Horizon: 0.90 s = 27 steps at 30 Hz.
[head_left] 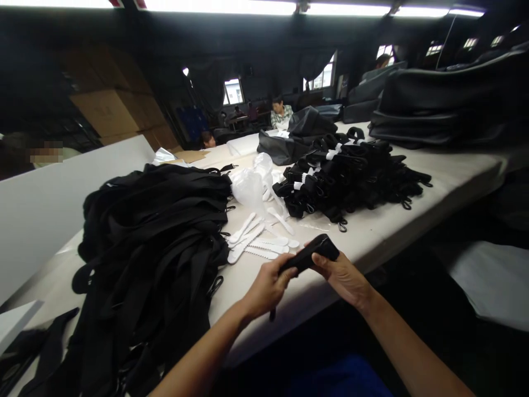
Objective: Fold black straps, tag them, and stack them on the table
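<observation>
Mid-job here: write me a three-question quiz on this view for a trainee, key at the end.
1. Multiple choice: what are the left hand and right hand both holding?
a) a white plastic bag
b) a folded black fabric bundle
c) a brown cardboard box

2. True or false: in the picture, the flat white strips with notched edges lie to the right of the heap of long, loose black fabric straps.

3. Fill in the blank: in the pile of bundled black straps on the cream-covered table, several pieces show bands coloured ____.

Key: 1. b; 2. true; 3. white.
</observation>
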Motion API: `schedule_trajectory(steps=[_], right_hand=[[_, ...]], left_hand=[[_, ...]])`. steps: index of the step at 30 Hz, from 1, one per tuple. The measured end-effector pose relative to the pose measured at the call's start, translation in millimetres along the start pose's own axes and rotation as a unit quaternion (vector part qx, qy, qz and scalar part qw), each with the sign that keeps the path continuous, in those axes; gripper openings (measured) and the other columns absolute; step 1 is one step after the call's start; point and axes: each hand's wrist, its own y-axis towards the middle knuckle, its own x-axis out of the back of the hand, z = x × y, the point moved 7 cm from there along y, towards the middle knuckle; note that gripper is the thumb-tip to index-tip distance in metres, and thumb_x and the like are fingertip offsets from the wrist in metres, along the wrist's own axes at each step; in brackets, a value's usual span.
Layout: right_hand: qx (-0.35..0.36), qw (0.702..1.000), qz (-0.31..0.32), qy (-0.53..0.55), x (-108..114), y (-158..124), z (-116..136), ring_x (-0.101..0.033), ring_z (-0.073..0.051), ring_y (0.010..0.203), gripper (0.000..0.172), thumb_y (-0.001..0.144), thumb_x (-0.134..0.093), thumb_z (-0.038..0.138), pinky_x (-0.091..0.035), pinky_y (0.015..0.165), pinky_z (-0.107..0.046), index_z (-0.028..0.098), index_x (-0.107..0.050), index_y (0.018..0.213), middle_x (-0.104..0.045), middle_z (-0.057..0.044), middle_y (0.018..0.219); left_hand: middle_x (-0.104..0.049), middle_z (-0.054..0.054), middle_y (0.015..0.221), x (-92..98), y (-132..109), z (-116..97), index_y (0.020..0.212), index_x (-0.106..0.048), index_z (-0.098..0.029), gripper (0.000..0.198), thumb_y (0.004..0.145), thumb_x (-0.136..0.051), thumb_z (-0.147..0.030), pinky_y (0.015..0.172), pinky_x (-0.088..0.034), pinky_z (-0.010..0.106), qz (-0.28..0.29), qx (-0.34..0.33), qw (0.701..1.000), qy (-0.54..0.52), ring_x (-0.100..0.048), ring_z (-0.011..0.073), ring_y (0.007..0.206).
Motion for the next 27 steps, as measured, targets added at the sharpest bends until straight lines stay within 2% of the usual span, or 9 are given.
schedule_trajectory(steps=[2, 5, 7, 9, 14, 17, 19, 22, 27], right_hand=[[0.021, 0.989, 0.008, -0.147, 13, 22, 4, -0.066, -0.026, 0.104, 0.048, 0.068, -0.084, 0.035, -0.05, 0.095, -0.04, 0.02, -0.068, 0.11, -0.072, -0.008, 0.105], [0.093, 0.93, -0.074, -0.349, 32, 58, 13, -0.069, -0.026, 0.091, 0.038, 0.074, -0.072, 0.04, -0.053, 0.085, -0.039, 0.017, -0.07, 0.104, -0.073, -0.011, 0.097], [0.118, 0.892, -0.107, -0.423, 31, 83, 12, -0.068, -0.023, 0.079, 0.029, 0.079, -0.063, 0.04, -0.053, 0.077, -0.036, 0.016, -0.072, 0.094, -0.073, -0.01, 0.091], [0.119, 0.871, -0.119, -0.461, 23, 110, 5, -0.066, -0.021, 0.074, 0.026, 0.08, -0.062, 0.039, -0.051, 0.074, -0.034, 0.017, -0.073, 0.089, -0.073, -0.009, 0.092], [0.101, 0.811, -0.167, -0.551, 5, 154, -12, -0.064, -0.027, 0.086, 0.023, 0.061, -0.081, 0.033, -0.045, 0.075, -0.034, 0.019, -0.072, 0.076, -0.071, -0.008, 0.087], [0.097, 0.807, -0.176, -0.555, 5, 158, -16, -0.063, -0.026, 0.081, 0.015, 0.064, -0.078, 0.032, -0.043, 0.071, -0.033, 0.02, -0.07, 0.068, -0.07, -0.007, 0.077], [0.111, 0.821, -0.167, -0.534, 6, 152, -14, -0.062, -0.025, 0.077, 0.019, 0.07, -0.073, 0.038, -0.043, 0.07, -0.033, 0.02, -0.071, 0.067, -0.07, -0.006, 0.073], [0.138, 0.86, -0.137, -0.473, 3, 136, -11, -0.06, -0.023, 0.074, 0.035, 0.075, -0.066, 0.051, -0.044, 0.07, -0.033, 0.018, -0.073, 0.074, -0.07, -0.007, 0.075], [0.148, 0.924, -0.061, -0.347, -23, 107, -10, -0.06, -0.021, 0.075, 0.049, 0.074, -0.068, 0.06, -0.046, 0.07, -0.032, 0.013, -0.075, 0.085, -0.07, -0.009, 0.081]], left_hand=[[-0.062, 0.001, 0.072, 39.3, 20, 13, 0.099, -0.065, -0.015, 0.027, 0.084, -0.067, -0.037, 0.049, -0.035, 0.022, -0.052, 0.008, 0.996, -0.073, -0.047, 0.0094, 0.054], [-0.062, 0.001, 0.072, 97.6, 39, 33, 0.095, -0.06, -0.016, 0.036, 0.08, -0.07, -0.047, 0.043, -0.032, 0.02, -0.15, 0.002, 0.976, -0.158, -0.048, 0.0085, 0.049], [-0.062, 0.0, 0.079, 126.4, 41, 42, 0.095, -0.055, -0.018, 0.037, 0.081, -0.067, -0.051, 0.044, -0.035, 0.019, -0.212, -0.013, 0.956, -0.202, -0.05, 0.0074, 0.051], [-0.062, -0.001, 0.084, 143.1, 36, 49, 0.094, -0.052, -0.019, 0.037, 0.082, -0.066, -0.052, 0.047, -0.038, 0.018, -0.26, -0.019, 0.932, -0.25, -0.052, 0.0063, 0.054], [-0.066, 0.002, 0.089, 144.8, 23, 54, 0.095, -0.053, -0.018, 0.041, 0.077, -0.072, -0.05, 0.05, -0.043, 0.019, -0.278, -0.005, 0.907, -0.316, -0.056, 0.0077, 0.058], [-0.067, 0.003, 0.089, 141.9, 22, 54, 0.097, -0.055, -0.017, 0.045, 0.075, -0.075, -0.051, 0.051, -0.045, 0.019, -0.271, -0.001, 0.907, -0.324, -0.058, 0.0088, 0.06], [-0.067, 0.003, 0.084, 141.2, 23, 55, 0.1, -0.057, -0.016, 0.046, 0.075, -0.074, -0.051, 0.052, -0.045, 0.019, -0.267, 0.003, 0.908, -0.323, -0.059, 0.0092, 0.06], [-0.066, 0.003, 0.075, 135.9, 22, 56, 0.103, -0.059, -0.014, 0.048, 0.077, -0.072, -0.053, 0.05, -0.043, 0.017, -0.24, 0.014, 0.916, -0.32, -0.058, 0.0096, 0.057], [-0.065, 0.007, 0.075, 105.4, 17, 40, 0.108, -0.062, -0.011, 0.049, 0.079, -0.072, -0.049, 0.048, -0.04, 0.019, -0.104, 0.023, 0.944, -0.313, -0.057, 0.0118, 0.058]])
